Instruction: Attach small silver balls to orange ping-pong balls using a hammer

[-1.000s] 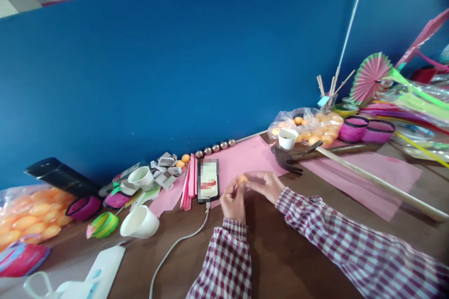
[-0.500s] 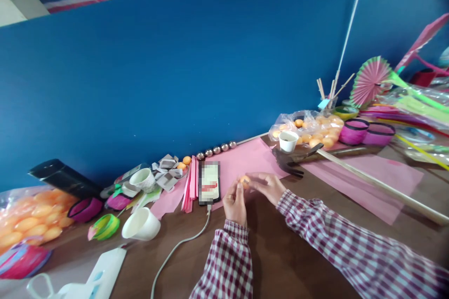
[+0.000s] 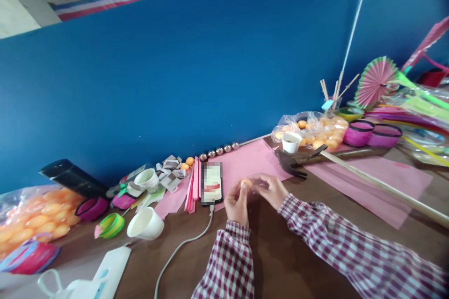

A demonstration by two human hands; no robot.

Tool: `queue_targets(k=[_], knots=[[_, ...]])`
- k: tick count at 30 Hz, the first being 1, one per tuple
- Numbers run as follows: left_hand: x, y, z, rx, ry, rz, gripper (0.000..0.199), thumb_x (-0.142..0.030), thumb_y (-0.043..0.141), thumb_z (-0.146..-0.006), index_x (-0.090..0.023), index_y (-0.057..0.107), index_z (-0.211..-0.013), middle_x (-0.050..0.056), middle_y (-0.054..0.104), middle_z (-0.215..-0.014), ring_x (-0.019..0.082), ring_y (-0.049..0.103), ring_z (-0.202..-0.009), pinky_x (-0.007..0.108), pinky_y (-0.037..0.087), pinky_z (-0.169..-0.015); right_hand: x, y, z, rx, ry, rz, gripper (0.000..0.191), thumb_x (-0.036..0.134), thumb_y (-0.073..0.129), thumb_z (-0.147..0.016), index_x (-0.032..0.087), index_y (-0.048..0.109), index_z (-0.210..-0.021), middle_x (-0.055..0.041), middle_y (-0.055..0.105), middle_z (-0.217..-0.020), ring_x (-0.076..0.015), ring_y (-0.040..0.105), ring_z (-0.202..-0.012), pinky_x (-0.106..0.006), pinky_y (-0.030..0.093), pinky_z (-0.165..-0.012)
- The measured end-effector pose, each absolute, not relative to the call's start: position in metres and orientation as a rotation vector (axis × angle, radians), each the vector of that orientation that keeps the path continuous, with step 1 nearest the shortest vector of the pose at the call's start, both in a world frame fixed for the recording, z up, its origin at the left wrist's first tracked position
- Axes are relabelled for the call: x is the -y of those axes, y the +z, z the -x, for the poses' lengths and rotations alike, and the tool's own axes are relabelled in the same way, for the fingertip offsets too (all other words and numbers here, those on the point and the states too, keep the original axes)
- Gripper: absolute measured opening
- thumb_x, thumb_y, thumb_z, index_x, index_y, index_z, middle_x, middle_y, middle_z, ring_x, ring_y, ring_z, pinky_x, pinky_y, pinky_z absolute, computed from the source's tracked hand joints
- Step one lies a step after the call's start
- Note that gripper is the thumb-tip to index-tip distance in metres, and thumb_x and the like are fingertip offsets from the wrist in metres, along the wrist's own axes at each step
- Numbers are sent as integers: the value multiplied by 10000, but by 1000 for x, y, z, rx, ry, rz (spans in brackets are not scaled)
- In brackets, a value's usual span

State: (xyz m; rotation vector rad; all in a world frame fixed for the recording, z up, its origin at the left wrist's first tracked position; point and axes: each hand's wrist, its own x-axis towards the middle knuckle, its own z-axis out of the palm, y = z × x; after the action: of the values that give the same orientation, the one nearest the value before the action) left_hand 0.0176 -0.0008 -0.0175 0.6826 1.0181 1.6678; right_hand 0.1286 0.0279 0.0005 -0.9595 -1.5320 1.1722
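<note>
Your left hand point(image 3: 237, 202) and right hand point(image 3: 271, 188) meet over the brown table point(image 3: 280, 252), fingertips of both pinched narrow on one small orange ball point(image 3: 246, 182) held just above the edge of the pink paper sheet point(image 3: 245, 161). The grip is fingertip only, on a smooth round thing — if either pinch slackens, it would likely drop and roll across the table.

The phone point(image 3: 212, 183) lies just beside your left hand, its cable point(image 3: 182, 245) running toward you near the left sleeve; a careless pull back could snag it. A hammer point(image 3: 294, 164) rests close behind your right hand, with a white cup point(image 3: 291, 142) and a bag of orange balls point(image 3: 315, 133) beyond it. A long wooden stick point(image 3: 386, 189) crosses the table to the right. A tipped white cup point(image 3: 145, 224) and a green ring point(image 3: 111, 225) lie to the left, well apart from your hands
</note>
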Motion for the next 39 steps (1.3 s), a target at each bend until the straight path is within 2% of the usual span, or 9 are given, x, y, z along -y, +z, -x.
queue_targets(k=[7,12,15,18,25,31,35,39], knots=[[2,-11,-18,-995,1662,-595,379,-309,663,-613,-120,593,-934,92,657,-847,154,622,-720,301,494,-686,-31,3,-133,1699,975,931,229,296,546,-712,170,599,-896,-53,631,-898,-155,588,-768,-278,493,-667],[0,-9,-14,-997,1728,-444,354,-343,631,-647,-155,581,-943,74,637,-845,138,618,-681,261,504,-604,-58,-3,-160,1768,573,1171,225,272,455,-778,174,606,-913,-65,636,-895,-157,578,-759,-284,464,-685],[-1,-11,-11,-989,1732,-446,360,-386,592,-674,-160,571,-954,71,632,-819,129,613,-659,243,500,-579,-65,-7,-168,1966,329,1246,207,223,451,-778,182,626,-881,-57,647,-852,-171,565,-776,-309,425,-747],[-1,-11,-11,-994,1718,-473,376,-380,606,-663,-179,558,-977,56,622,-827,103,602,-639,214,490,-567,-63,-9,-165,2243,202,1141,190,189,451,-782,179,634,-830,-52,647,-823,-171,551,-807,-313,380,-803],[-1,-14,-14,-1036,1713,-568,478,-295,689,-586,-196,543,-1031,36,594,-879,81,580,-662,207,474,-615,-62,-13,-158,2367,150,1121,159,210,476,-790,196,628,-836,-51,620,-808,-161,530,-799,-315,345,-812],[-2,-20,-15,-1072,1711,-740,465,-276,685,-588,-177,528,-1014,42,604,-898,107,588,-739,227,467,-666,-61,-11,-159,2324,167,1188,142,240,488,-782,170,595,-721,-41,606,-748,-155,513,-747,-287,362,-759],[-2,-19,-15,-1071,1694,-785,396,-272,664,-616,-169,533,-975,55,614,-911,113,594,-754,229,469,-666,-58,-8,-159,2296,168,1213,112,229,501,-759,169,583,-712,-41,604,-743,-164,499,-744,-274,367,-726],[-1,-17,-15,-1079,1672,-793,448,-275,653,-628,-160,526,-1042,83,615,-958,137,595,-803,236,470,-677,-56,-7,-159,2242,208,1272,72,190,502,-728,182,573,-724,-30,605,-724,-160,503,-736,-251,372,-670]])
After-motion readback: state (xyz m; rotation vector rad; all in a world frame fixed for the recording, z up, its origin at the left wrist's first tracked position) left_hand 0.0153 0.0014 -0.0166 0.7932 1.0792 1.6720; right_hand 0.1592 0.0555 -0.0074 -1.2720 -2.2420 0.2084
